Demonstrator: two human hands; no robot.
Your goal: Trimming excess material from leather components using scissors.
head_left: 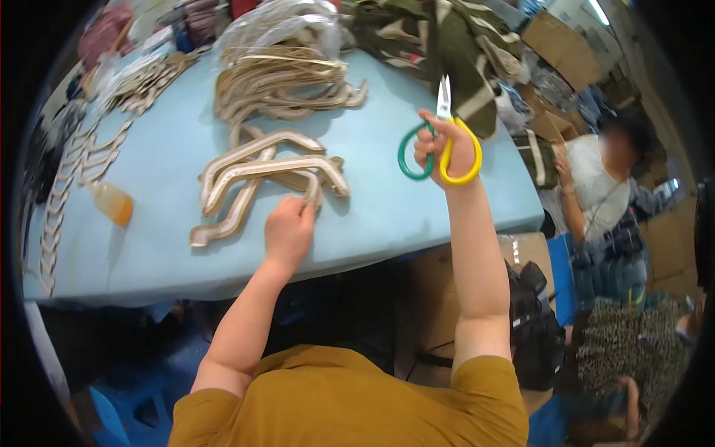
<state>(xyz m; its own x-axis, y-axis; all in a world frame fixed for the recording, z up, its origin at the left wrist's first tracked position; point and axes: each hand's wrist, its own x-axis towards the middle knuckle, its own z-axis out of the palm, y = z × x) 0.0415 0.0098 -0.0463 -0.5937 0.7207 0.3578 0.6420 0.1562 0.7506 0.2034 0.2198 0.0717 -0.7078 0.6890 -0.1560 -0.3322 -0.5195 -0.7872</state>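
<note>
My left hand [289,229] is closed, pinching the end of a tan curved strip [313,192] at the front of a small loose pile on the table. Other bent strips [275,165] with pale middles lie crossed just beyond it. To the right, my right hand [451,147] is raised above the table's right part. It grips a pair of scissors [445,100] with one green and one yellow handle loop, blades pointing away from me and nearly together. The blades are apart from the strips.
A thick stack of strips [275,86] under clear plastic lies farther back on the blue table [387,201]. Dark green fabric pieces [465,56] are heaped at the back right. An orange-liquid bottle [113,203] and linked strips [56,212] are at left. A person [607,179] sits at right.
</note>
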